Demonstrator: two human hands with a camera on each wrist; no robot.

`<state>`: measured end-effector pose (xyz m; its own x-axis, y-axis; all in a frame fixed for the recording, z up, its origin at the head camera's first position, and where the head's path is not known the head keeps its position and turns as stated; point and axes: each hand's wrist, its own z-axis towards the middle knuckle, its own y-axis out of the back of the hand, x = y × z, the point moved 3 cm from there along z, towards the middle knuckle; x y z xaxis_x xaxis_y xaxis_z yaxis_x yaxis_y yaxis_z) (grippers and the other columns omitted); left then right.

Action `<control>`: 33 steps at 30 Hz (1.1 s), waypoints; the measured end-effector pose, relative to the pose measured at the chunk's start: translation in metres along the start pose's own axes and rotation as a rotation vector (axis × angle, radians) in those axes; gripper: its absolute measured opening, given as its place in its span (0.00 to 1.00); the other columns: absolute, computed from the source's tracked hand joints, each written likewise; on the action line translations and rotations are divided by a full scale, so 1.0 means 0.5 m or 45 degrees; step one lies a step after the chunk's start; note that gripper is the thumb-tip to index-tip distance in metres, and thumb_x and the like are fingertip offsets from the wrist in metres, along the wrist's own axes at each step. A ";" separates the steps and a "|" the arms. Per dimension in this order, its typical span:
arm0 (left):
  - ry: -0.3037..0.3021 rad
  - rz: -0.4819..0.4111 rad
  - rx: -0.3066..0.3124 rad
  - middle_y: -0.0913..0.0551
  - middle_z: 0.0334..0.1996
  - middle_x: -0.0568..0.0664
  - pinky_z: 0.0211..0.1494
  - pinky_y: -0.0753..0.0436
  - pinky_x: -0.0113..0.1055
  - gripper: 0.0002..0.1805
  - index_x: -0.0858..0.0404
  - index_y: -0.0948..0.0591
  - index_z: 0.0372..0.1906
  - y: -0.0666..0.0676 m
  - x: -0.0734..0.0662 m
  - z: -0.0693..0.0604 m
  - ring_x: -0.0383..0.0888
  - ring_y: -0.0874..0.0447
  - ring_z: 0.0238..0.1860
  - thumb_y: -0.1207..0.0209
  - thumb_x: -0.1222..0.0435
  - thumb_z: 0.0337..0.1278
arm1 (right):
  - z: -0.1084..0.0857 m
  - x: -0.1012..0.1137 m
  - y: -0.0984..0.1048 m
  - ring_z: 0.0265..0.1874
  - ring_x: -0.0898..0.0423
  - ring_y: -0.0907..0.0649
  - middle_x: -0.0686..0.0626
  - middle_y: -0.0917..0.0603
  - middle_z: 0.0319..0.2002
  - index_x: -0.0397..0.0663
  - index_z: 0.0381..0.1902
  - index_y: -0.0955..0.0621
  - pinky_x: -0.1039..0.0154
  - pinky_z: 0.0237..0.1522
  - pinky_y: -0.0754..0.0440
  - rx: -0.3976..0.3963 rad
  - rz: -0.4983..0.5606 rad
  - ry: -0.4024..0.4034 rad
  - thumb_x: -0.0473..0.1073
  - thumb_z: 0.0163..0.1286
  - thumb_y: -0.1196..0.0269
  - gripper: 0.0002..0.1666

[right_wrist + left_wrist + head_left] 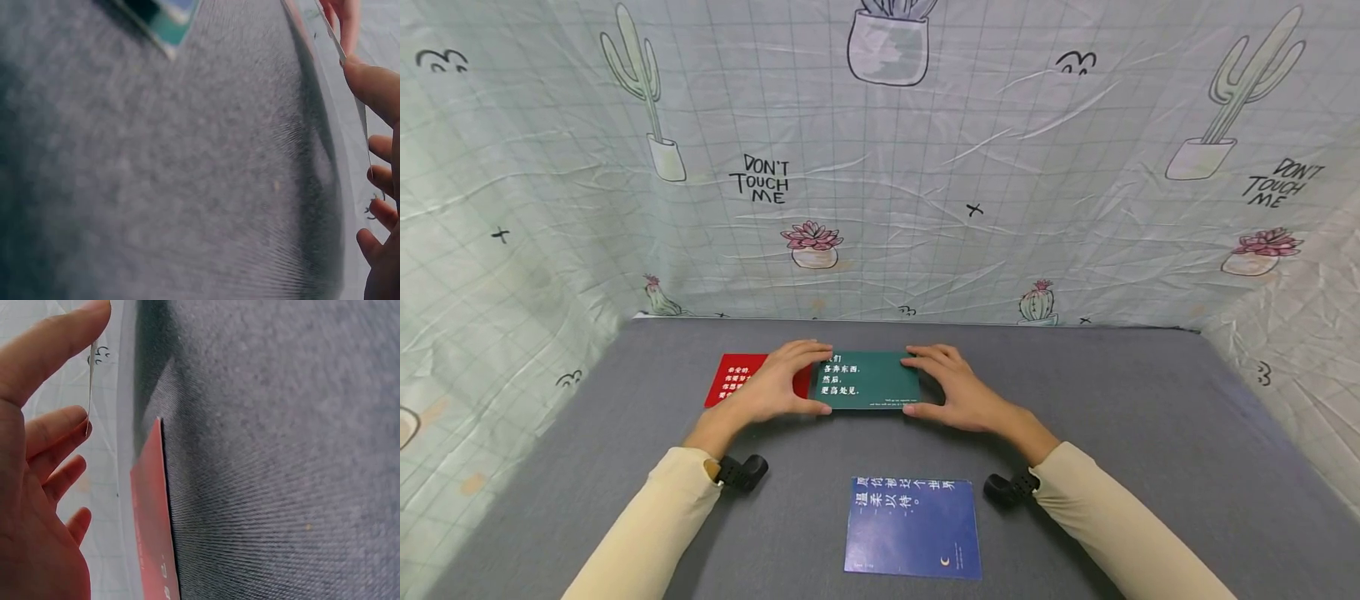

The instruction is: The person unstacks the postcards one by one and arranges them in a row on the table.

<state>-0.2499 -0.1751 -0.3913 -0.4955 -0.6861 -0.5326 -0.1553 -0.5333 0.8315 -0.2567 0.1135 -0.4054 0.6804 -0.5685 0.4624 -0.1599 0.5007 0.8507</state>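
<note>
Green card (876,379): white print. Left of it, from the person's side, red card (733,377), white characters. Nearer the person than the green one, blue card (912,529): white characters, yellow crescent. Beneath, grey table (1120,408). Behind, pale gridded cloth (895,250), green cacti, pink succulents.

Middle card (872,383) sits between left hand (778,383) and right hand (962,390), above the tabletop (1097,392)! Left card (730,375) lies left, near card (913,537) nearest.

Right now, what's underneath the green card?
Both wrist views show the green card raised off the grey tabletop. From the head view, the card covers the patch beneath, so I can't tell whether the red card extends under it.
</note>
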 end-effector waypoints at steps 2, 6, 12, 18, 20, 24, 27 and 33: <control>0.004 0.008 0.004 0.33 0.66 0.52 0.69 0.47 0.58 0.45 0.61 0.29 0.66 -0.002 0.004 0.002 0.53 0.44 0.69 0.27 0.53 0.38 | 0.002 -0.004 -0.004 0.68 0.47 0.43 0.48 0.37 0.70 0.51 0.68 0.31 0.40 0.64 0.43 0.015 -0.004 -0.001 0.64 0.61 0.37 0.42; 0.021 0.018 0.012 0.33 0.67 0.53 0.69 0.47 0.59 0.45 0.61 0.30 0.67 -0.006 0.009 0.003 0.53 0.44 0.69 0.28 0.52 0.38 | 0.008 -0.011 -0.012 0.68 0.48 0.42 0.47 0.37 0.70 0.52 0.67 0.30 0.40 0.64 0.43 0.035 -0.002 -0.012 0.64 0.61 0.37 0.42; 0.045 0.026 0.027 0.33 0.67 0.55 0.69 0.48 0.60 0.45 0.62 0.30 0.66 -0.011 0.015 0.004 0.55 0.45 0.70 0.28 0.51 0.38 | 0.015 -0.018 -0.018 0.68 0.47 0.43 0.49 0.38 0.71 0.54 0.68 0.31 0.39 0.64 0.44 0.077 -0.002 -0.049 0.66 0.61 0.38 0.42; 0.056 0.068 0.051 0.34 0.67 0.57 0.68 0.47 0.60 0.45 0.63 0.30 0.66 -0.017 0.021 0.002 0.56 0.45 0.69 0.29 0.51 0.39 | 0.019 -0.014 -0.020 0.68 0.46 0.43 0.48 0.37 0.70 0.53 0.68 0.30 0.37 0.63 0.44 0.083 -0.007 -0.038 0.65 0.62 0.38 0.41; 0.058 0.077 0.059 0.34 0.67 0.57 0.68 0.47 0.60 0.45 0.63 0.30 0.66 -0.018 0.023 0.003 0.56 0.44 0.69 0.29 0.51 0.38 | 0.020 -0.013 -0.021 0.68 0.46 0.43 0.47 0.37 0.70 0.53 0.68 0.30 0.37 0.63 0.44 0.083 -0.011 -0.038 0.64 0.62 0.38 0.41; 0.054 0.098 0.070 0.34 0.67 0.56 0.68 0.46 0.60 0.45 0.62 0.30 0.66 -0.017 0.028 0.006 0.56 0.44 0.69 0.29 0.51 0.38 | 0.022 -0.012 -0.022 0.68 0.46 0.42 0.48 0.37 0.70 0.53 0.68 0.30 0.36 0.62 0.44 0.091 -0.028 -0.048 0.65 0.61 0.38 0.41; 0.053 0.109 0.077 0.33 0.67 0.56 0.68 0.46 0.60 0.45 0.62 0.30 0.66 -0.017 0.031 0.007 0.55 0.44 0.69 0.29 0.51 0.38 | 0.023 -0.012 -0.023 0.68 0.46 0.43 0.48 0.37 0.70 0.54 0.68 0.31 0.37 0.62 0.44 0.104 -0.037 -0.059 0.66 0.61 0.38 0.42; 0.054 0.109 0.084 0.33 0.66 0.56 0.69 0.47 0.59 0.45 0.62 0.30 0.66 -0.017 0.030 0.009 0.55 0.44 0.69 0.30 0.51 0.38 | 0.026 -0.019 -0.027 0.68 0.45 0.43 0.49 0.38 0.71 0.55 0.68 0.31 0.38 0.62 0.44 0.129 -0.056 -0.070 0.66 0.61 0.38 0.42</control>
<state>-0.2598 -0.1787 -0.4059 -0.4730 -0.7490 -0.4640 -0.1702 -0.4390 0.8822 -0.2702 0.1035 -0.4179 0.6486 -0.6247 0.4347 -0.2043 0.4073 0.8901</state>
